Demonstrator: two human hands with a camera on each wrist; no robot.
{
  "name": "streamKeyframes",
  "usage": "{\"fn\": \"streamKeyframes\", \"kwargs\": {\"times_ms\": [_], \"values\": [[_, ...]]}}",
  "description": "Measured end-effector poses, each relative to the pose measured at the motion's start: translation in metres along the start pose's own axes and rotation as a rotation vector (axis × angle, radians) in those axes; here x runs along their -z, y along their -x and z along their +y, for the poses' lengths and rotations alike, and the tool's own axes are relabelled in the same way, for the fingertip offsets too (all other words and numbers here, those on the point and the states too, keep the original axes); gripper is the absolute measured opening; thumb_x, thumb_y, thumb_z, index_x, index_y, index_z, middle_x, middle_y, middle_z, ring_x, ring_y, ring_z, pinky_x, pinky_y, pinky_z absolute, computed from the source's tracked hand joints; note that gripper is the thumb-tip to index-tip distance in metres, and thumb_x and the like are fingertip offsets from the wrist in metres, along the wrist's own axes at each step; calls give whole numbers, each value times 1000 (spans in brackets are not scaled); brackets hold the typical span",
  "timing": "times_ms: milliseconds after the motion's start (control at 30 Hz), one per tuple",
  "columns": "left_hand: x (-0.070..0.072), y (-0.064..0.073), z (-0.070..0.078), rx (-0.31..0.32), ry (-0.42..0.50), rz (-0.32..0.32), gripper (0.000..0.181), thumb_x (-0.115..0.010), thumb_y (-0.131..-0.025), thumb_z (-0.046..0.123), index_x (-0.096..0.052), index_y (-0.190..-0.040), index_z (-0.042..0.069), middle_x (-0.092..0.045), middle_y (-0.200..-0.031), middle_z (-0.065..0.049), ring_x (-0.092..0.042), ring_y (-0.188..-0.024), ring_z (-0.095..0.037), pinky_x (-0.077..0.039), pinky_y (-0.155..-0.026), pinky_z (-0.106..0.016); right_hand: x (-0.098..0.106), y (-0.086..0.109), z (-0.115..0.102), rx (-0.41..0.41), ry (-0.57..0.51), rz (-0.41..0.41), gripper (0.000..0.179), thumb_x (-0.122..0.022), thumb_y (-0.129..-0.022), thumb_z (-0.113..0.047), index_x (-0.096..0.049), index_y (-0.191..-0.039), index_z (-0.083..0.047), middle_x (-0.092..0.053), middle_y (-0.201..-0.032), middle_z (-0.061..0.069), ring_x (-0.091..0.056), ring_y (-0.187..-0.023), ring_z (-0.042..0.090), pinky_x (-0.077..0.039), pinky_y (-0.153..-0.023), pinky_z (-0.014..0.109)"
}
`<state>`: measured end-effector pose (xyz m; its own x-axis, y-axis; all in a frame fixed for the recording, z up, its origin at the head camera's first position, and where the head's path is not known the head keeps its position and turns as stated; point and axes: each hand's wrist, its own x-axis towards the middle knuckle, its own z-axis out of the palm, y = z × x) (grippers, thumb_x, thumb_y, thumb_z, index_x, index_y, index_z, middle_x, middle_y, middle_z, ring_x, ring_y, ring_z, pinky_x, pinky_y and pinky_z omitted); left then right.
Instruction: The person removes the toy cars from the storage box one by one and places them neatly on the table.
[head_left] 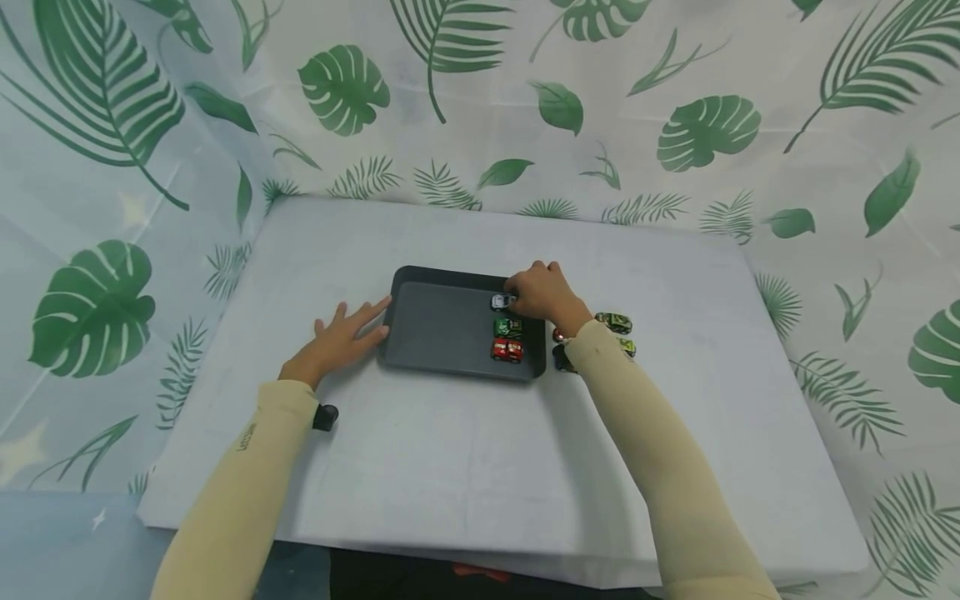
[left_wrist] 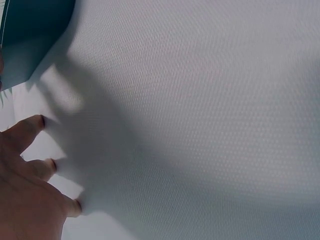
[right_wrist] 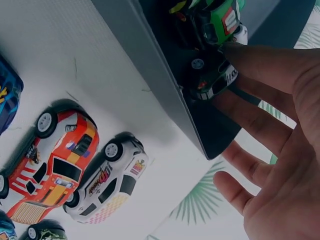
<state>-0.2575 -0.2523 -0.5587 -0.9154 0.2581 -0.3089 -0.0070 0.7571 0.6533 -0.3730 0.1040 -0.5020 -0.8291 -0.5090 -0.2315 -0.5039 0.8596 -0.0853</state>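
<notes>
A dark grey tray (head_left: pixel 442 325) lies on the white-covered table. My left hand (head_left: pixel 333 343) is spread at its left edge, fingertips at the rim; in the left wrist view the fingers (left_wrist: pixel 35 170) are apart and hold nothing. Inside the tray's right end, my right hand (head_left: pixel 546 293) pinches a black-and-white toy car (right_wrist: pixel 210 80) between thumb and fingers. A green toy car (head_left: pixel 507 327) and a red toy car (head_left: pixel 507 350) stand beside it in a row. The right hand hides part of the pinched car in the head view.
Several toy cars stand right of the tray, partly behind my right forearm, including an orange one (right_wrist: pixel 57 165), a white one (right_wrist: pixel 110 182) and a blue one (right_wrist: pixel 7 95). A leaf-patterned cloth (head_left: pixel 480 108) hangs behind the table (head_left: pixel 450 467).
</notes>
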Motion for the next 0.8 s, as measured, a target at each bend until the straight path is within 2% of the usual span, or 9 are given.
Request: {"fn": "streamKeyframes", "kwargs": {"times_ms": [333, 567, 800], "values": [[1, 1, -1, -10, 14, 10, 66, -45, -116, 48, -20, -174, 27, -12, -177, -20, 16, -160, -49, 18, -117, -76, -6, -7, -4, -9, 87, -7, 32, -79, -97, -19, -80, -128, -11, -78, -120, 12, -60, -111, 37, -40, -105, 60], [2, 2, 1, -13, 25, 8, 67, -45, -115, 47, -21, -174, 26, -13, -177, -21, 16, -159, -49, 18, -117, -76, -10, -7, -4, -5, 91, 16, 36, -82, -94, -19, -79, -129, -11, -78, -119, 10, -60, -108, 35, -43, -101, 57], [2, 0, -1, -17, 14, 5, 68, -45, -115, 50, -20, -174, 28, -12, -177, -21, 17, -159, -49, 17, -117, -76, -13, -7, -4, 11, 72, 32, 36, -83, -94, -19, -78, -129, -8, -77, -121, 13, -57, -112, 38, -40, -106, 60]]}}
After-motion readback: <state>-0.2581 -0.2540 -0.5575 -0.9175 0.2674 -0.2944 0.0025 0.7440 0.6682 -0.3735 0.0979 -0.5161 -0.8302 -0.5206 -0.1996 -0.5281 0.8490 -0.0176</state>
